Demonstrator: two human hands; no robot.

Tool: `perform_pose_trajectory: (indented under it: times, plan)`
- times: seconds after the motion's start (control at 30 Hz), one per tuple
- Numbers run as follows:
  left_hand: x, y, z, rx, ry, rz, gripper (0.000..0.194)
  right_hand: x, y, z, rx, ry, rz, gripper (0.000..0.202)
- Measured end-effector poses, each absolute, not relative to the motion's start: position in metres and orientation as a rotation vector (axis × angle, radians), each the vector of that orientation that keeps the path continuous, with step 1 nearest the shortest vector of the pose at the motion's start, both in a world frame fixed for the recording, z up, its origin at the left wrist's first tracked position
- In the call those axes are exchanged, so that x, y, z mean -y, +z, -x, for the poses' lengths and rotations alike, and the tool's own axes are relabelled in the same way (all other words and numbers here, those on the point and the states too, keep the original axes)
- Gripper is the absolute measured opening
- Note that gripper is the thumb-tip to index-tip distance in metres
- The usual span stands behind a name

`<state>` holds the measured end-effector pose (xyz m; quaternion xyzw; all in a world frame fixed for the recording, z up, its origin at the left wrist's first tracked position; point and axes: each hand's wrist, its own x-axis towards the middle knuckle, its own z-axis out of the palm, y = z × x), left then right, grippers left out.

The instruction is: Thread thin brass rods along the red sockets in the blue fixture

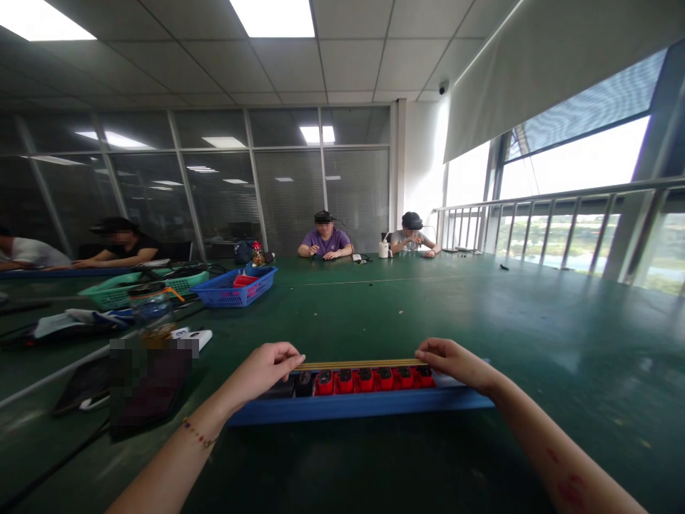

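A few thin tan sticks (358, 365) lie level, side by side, along the far side of a long blue tray (369, 405). My left hand (275, 363) pinches their left end between thumb and fingers. At the right end, my right hand (445, 360) has its fingertips closed on the same sticks. Just below them, inside the tray, stands a row of several red holders (364, 382) with black tops. A black piece (305, 384) sits to the left of that row. My right wrist partly covers the tray's right end.
To the left are a blue basket (235, 289) with red items, a green basket (110, 291), a lidded jar (151, 307) and a dark pouch (153, 392). Cables run across the green table (454, 303). Several people sit around it, including one person (325, 239) opposite.
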<state>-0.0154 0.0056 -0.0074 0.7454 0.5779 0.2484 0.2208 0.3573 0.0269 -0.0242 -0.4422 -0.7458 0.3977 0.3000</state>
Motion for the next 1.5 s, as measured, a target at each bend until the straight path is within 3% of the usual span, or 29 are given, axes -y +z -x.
perform_pose_trajectory:
  times: [0.63, 1.0, 1.5]
  plan:
    - [-0.001, -0.009, 0.012, -1.567, 0.634, -2.199, 0.042, -0.027, -0.026, -0.360, 2.178, 0.848, 1.260, 0.040]
    - [-0.003, -0.009, 0.017, -1.519, 0.657, -2.166, 0.040, -0.026, -0.021, -0.363, 2.083, 0.870, 1.199, 0.035]
    - [-0.009, -0.017, 0.020, -1.516, 0.697, -2.055, 0.044, -0.046, -0.031, -0.387, 1.718, 0.624, 1.398, 0.047]
